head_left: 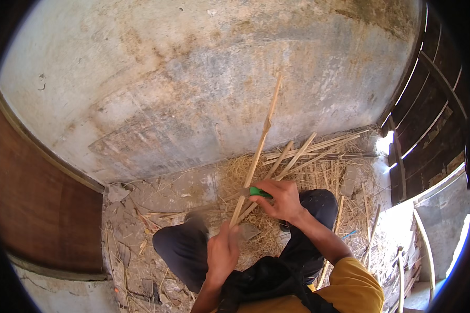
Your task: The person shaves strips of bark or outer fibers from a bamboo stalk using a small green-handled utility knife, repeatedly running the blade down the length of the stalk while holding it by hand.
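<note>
My left hand (224, 250) is closed around the lower end of a long, pale bamboo strip (261, 143). The strip slants up and away from me, its far end in front of the wall. Closed in my right hand (283, 198) is a knife with a green handle (260, 193). The knife's blade, small and blurred, lies against the strip a little above my left hand. Beyond my right hand, several bamboo strips (297, 154) lie crossed on a heap of thin shavings (235, 175). My fingertips on the left are slightly smeared by motion.
A stained plaster wall (203, 94) rises in front of me. At left stands a brown wooden panel (47, 198); at right, dark slatted boards (423, 104) let light through. My bent knees (180, 248) flank the work. Debris and a few sticks (424, 250) are on the floor.
</note>
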`<state>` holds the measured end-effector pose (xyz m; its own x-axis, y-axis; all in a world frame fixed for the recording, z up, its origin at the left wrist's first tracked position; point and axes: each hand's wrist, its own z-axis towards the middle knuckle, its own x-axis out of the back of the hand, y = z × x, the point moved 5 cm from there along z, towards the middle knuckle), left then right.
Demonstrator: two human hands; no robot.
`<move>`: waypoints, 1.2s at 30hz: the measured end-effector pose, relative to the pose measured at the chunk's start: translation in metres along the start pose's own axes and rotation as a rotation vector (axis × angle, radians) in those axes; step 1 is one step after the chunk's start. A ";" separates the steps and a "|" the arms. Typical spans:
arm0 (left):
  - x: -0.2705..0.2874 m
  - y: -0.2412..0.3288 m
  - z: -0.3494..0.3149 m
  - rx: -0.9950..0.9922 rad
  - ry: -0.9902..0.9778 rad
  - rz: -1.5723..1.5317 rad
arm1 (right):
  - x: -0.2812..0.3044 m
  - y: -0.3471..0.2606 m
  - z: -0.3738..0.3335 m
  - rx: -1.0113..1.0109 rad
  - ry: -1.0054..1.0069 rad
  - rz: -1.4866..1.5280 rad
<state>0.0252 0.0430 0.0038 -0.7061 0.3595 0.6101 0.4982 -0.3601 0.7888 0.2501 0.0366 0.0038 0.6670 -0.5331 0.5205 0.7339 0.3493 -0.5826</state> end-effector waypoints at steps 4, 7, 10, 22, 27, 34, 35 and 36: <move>-0.003 -0.003 -0.007 0.005 0.023 0.017 | 0.003 -0.004 -0.002 0.010 0.053 -0.024; -0.004 -0.004 -0.010 0.018 0.026 0.035 | 0.006 -0.004 0.000 0.008 0.072 -0.034; -0.001 -0.006 -0.012 0.038 0.017 0.054 | 0.006 -0.004 0.002 0.016 0.070 -0.038; 0.004 -0.015 -0.023 0.008 0.079 0.063 | 0.001 -0.007 0.005 0.013 0.058 -0.082; 0.001 -0.022 -0.040 0.034 0.028 0.034 | 0.024 0.038 0.018 -0.324 0.061 -0.222; 0.012 -0.021 -0.047 0.105 -0.029 0.001 | 0.020 0.025 0.019 -0.156 0.206 -0.186; 0.012 -0.021 -0.048 0.101 -0.025 -0.002 | 0.018 0.024 0.019 -0.144 0.210 -0.179; 0.014 -0.021 -0.049 0.091 -0.014 0.016 | 0.017 0.023 0.018 -0.134 0.215 -0.176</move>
<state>-0.0196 0.0136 -0.0085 -0.6912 0.3662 0.6230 0.5533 -0.2863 0.7822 0.2812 0.0495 0.0108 0.4779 -0.7324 0.4850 0.8025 0.1396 -0.5800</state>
